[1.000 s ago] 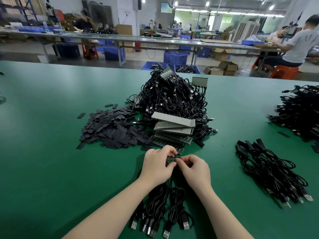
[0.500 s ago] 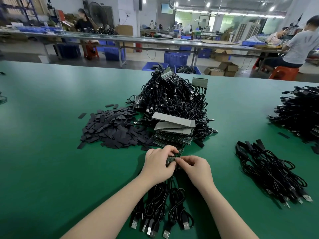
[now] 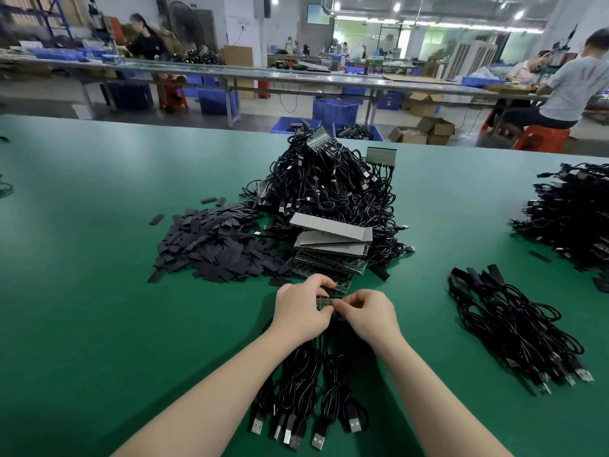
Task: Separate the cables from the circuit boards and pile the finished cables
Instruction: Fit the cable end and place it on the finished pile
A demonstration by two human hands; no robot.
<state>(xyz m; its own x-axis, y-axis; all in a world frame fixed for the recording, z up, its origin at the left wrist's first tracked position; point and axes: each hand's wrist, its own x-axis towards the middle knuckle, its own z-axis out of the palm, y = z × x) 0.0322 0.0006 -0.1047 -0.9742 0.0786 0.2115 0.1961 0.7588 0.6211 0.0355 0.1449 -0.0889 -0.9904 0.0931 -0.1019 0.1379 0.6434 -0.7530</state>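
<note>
My left hand (image 3: 301, 311) grips a narrow green circuit board strip (image 3: 324, 301) from the left. My right hand (image 3: 369, 313) pinches its right end, where a cable joins. Several coiled black USB cables (image 3: 304, 384) hang from the strip toward me, their plugs lying on the green table (image 3: 99, 324). Right of my hands lies a pile of loose black cables (image 3: 514, 328). Straight ahead sits a stack of grey and green circuit boards (image 3: 333, 249) against a tall heap of cables still joined to boards (image 3: 329, 186).
A heap of small black flat sleeves (image 3: 217, 245) spreads to the left of the boards. Another large black cable pile (image 3: 570, 212) sits at the right edge. Beyond the table are workbenches, blue crates and seated people.
Both hands stay on the strip and have shifted only slightly. My right hand's fingers have worked a little along the strip's right end.
</note>
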